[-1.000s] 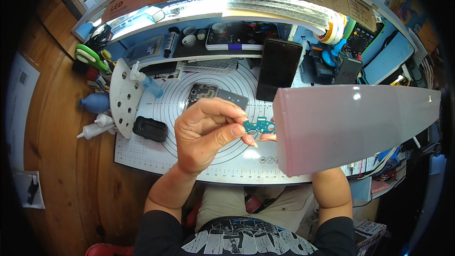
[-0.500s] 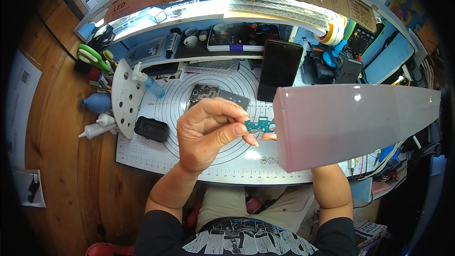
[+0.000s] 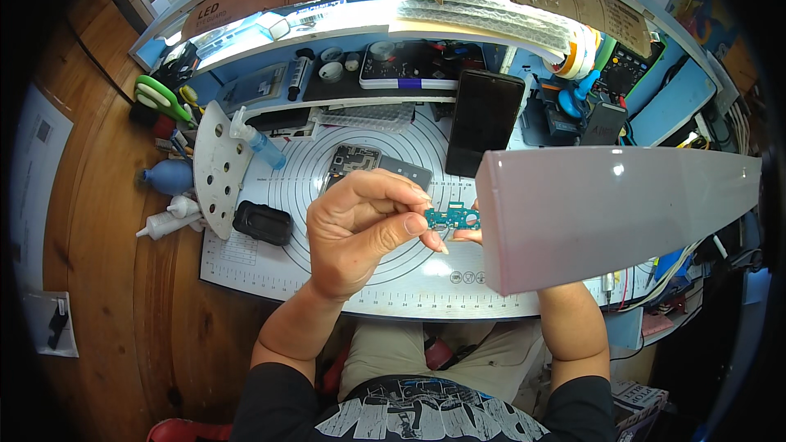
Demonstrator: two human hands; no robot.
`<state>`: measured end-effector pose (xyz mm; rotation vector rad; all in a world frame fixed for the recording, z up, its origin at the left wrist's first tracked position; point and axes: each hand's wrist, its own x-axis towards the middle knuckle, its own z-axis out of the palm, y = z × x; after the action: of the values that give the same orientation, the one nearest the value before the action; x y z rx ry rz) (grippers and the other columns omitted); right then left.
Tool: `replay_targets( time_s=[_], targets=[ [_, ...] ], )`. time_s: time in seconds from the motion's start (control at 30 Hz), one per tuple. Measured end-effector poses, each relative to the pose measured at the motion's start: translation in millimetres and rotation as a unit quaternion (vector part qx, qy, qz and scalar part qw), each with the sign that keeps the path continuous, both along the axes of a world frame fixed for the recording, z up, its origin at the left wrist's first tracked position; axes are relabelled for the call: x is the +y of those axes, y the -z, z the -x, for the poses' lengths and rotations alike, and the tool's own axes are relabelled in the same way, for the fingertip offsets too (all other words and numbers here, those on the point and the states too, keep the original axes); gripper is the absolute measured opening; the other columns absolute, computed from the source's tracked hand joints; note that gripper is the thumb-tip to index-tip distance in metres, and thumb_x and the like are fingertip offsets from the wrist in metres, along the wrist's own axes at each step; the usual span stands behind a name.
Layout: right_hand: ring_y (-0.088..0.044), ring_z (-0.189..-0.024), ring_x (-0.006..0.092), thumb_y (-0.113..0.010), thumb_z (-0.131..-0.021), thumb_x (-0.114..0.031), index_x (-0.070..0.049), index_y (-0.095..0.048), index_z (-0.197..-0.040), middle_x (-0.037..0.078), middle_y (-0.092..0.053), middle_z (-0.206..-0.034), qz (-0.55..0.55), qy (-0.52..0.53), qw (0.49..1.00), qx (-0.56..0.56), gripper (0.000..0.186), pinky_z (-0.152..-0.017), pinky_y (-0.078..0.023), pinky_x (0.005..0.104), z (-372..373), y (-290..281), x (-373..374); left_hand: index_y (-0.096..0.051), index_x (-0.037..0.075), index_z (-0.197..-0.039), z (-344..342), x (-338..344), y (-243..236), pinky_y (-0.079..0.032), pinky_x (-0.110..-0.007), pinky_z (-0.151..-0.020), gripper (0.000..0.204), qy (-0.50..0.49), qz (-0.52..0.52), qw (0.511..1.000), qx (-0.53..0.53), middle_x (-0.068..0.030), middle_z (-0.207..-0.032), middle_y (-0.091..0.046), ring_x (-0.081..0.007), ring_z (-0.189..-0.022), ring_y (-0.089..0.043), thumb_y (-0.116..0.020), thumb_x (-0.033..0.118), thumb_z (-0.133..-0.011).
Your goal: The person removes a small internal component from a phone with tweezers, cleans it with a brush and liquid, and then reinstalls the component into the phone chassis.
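A small blue-green circuit board [image 3: 449, 218] is held up over the mat, spanning the gap between my two hands. My left hand [image 3: 360, 229] pinches its left end between thumb and fingers. Only fingertips of my right hand [image 3: 467, 236] show, at the board's right end; a large pale pink panel [image 3: 614, 217] covers the rest of that hand. Behind my left hand lies an opened phone [image 3: 357, 159] with dark inner parts showing, and a grey flat piece [image 3: 407, 170] beside it.
A dark phone [image 3: 485, 123] leans upright at the back. On the left are a black tray [image 3: 263, 223], a perforated white rack [image 3: 214, 170] and a blue-tinted bottle [image 3: 264, 146]. The white mat [image 3: 393, 304] has printed circles. A multimeter [image 3: 629, 65] stands far right.
The pink panel's left edge sits slightly farther right in view, so a bit more of the circuit board shows. Both hands keep nearly the same pose.
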<state>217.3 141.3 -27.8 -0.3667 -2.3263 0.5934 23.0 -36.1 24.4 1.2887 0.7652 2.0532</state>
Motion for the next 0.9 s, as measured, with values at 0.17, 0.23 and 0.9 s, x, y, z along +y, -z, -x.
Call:
replay_targets(
  time_s=[0.17,0.23,0.9],
  targets=[
    [-0.070,-0.106,0.0266,-0.084,-0.084,-0.023,-0.010,-0.076,-0.119,0.009,-0.074,-0.116,0.002,0.006,1.000,-0.004,0.038,-0.091,-0.057,0.0400,-1,4,2,-0.064,-0.011,-0.112,0,-1,-2,-0.065,-0.037,-0.079,0.019,-0.002,0.012,1.000,0.009,-0.0207,-0.106,-0.068,-0.0290,-0.086,-0.078,-0.066,-0.015,-0.094],
    [-0.070,-0.107,0.0266,-0.084,-0.084,-0.023,-0.010,-0.076,-0.119,0.009,-0.074,-0.116,0.006,0.008,1.000,-0.007,0.038,-0.092,-0.057,0.0401,-1,7,2,-0.064,-0.011,-0.112,1,-1,-1,-0.065,-0.037,-0.079,0.019,-0.003,0.011,1.000,0.011,-0.0207,-0.106,-0.068,-0.0290,-0.086,-0.078,-0.066,-0.016,-0.094],
    [-0.073,-0.102,0.0274,-0.089,-0.078,-0.023,-0.009,-0.079,-0.108,0.008,-0.075,-0.111,0.015,-0.132,0.990,0.056,0.034,-0.092,-0.059,0.0425,-2,32,8,-0.065,-0.010,-0.112,0,-1,-1,-0.066,-0.039,-0.081,0.019,0.003,0.015,1.000,-0.011,-0.0202,-0.108,-0.068,-0.0283,-0.087,-0.077,-0.064,-0.016,-0.094]
  ],
)
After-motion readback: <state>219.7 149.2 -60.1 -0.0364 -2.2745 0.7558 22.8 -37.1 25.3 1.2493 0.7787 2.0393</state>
